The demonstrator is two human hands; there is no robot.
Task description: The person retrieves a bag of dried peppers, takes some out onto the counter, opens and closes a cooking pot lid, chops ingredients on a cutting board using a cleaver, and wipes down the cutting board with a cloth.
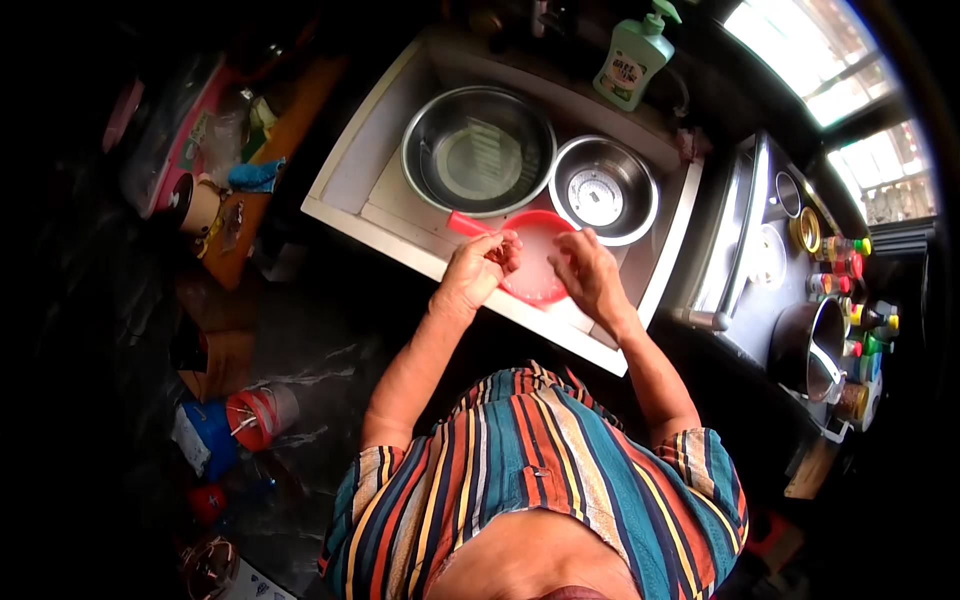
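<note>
A red plastic dipper (540, 226) with a stubby handle (468, 225) sits at the sink's front edge, with cloudy, pale contents. My left hand (480, 268) is over its left rim, fingers curled inward; whatever they may pinch is too small to make out. Over the right side of the dipper, my right hand (592, 272) has bent fingers, with thumb and fingertips apart and nothing visible between them. Behind the dipper stand a large steel basin (415, 165) holding clear water and a smaller steel bowl (640, 205).
The white sink (335, 190) surrounds the bowls. A green pump bottle (632, 62) stands on its back rim. At right are a stove (735, 250), a dark pot (795, 345) and several seasoning bottles (845, 265). A cluttered wooden shelf (285, 135) is at left.
</note>
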